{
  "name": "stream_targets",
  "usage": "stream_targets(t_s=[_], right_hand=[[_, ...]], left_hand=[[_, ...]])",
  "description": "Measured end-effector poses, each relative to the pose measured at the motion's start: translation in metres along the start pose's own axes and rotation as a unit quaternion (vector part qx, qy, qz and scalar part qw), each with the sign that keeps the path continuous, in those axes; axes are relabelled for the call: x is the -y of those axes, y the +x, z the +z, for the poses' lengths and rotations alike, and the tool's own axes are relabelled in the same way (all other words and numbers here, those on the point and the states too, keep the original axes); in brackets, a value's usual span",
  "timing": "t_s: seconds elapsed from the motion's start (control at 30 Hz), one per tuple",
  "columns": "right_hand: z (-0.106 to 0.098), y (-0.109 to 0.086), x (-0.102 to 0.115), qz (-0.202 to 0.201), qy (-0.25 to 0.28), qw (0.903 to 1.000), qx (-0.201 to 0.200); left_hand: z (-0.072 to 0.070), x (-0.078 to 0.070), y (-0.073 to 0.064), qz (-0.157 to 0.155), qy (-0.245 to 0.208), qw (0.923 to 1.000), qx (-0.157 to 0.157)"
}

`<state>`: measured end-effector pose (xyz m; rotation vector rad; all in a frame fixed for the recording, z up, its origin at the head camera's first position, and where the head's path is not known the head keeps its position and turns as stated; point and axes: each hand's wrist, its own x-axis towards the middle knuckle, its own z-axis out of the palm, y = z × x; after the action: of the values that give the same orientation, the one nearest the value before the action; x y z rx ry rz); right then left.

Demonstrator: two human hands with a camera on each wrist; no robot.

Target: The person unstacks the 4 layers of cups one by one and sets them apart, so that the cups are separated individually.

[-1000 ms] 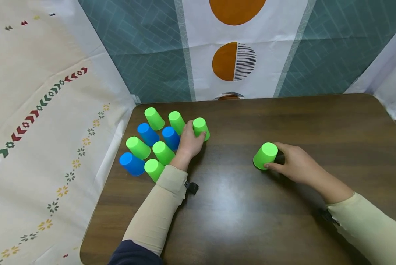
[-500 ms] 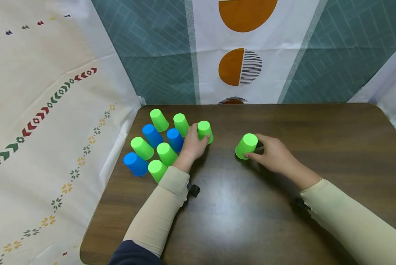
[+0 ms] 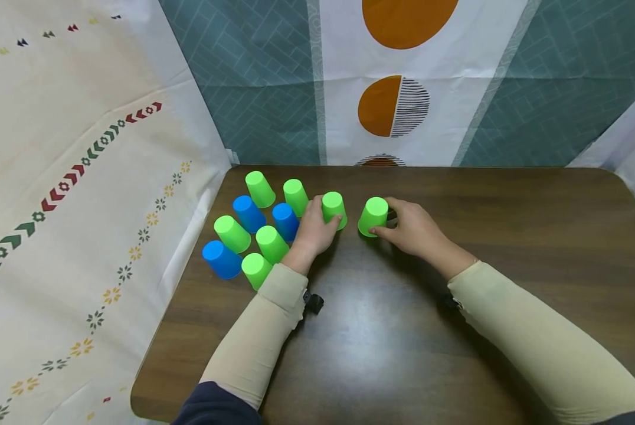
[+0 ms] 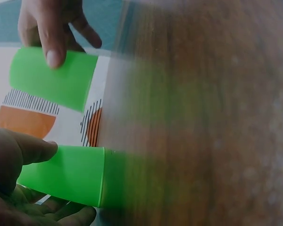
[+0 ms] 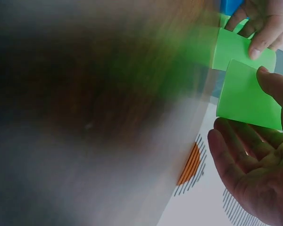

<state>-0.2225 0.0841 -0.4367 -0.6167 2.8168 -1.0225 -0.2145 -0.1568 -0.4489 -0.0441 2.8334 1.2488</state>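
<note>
My left hand (image 3: pixel 317 227) grips an upside-down green cup (image 3: pixel 334 209) at the right end of the back part of a cup group. In the left wrist view its thumb lies along the side of that cup (image 4: pixel 68 172). My right hand (image 3: pixel 415 227) holds a second green cup (image 3: pixel 373 216) between thumb and fingers, a short gap to the right of the first. The right wrist view has this cup (image 5: pixel 250 96) close in front, the thumb on one side and the fingers on the other. Both cups stand mouth-down, close over the table.
Left of my left hand, several upside-down green cups (image 3: pixel 232 234) and blue cups (image 3: pixel 222 260) stand in rows on the brown wooden table (image 3: pixel 381 330). A patterned cloth (image 3: pixel 105 195) hangs along the left edge, and a teal and white curtain (image 3: pixel 259 88) stands behind the back edge.
My right hand has carried its green cup leftward and a little back, close to the cup in my left hand. The left hand has kept its place at its cup. The head view has shifted slightly.
</note>
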Motion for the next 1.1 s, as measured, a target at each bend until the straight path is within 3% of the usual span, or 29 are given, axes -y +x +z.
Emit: stream_targets(t_s=[0.5,1.1], right_hand=[[0.012,0.029,0.006,0.026,-0.018,0.9994,0.011],[0.022,0.038,0.006,0.043,-0.029,0.9978,0.040]], left_hand=[[0.000,0.001,0.003,-0.001,0.004,1.0000,0.003],[0.001,0.002,0.002,0.000,0.004,1.0000,-0.004]])
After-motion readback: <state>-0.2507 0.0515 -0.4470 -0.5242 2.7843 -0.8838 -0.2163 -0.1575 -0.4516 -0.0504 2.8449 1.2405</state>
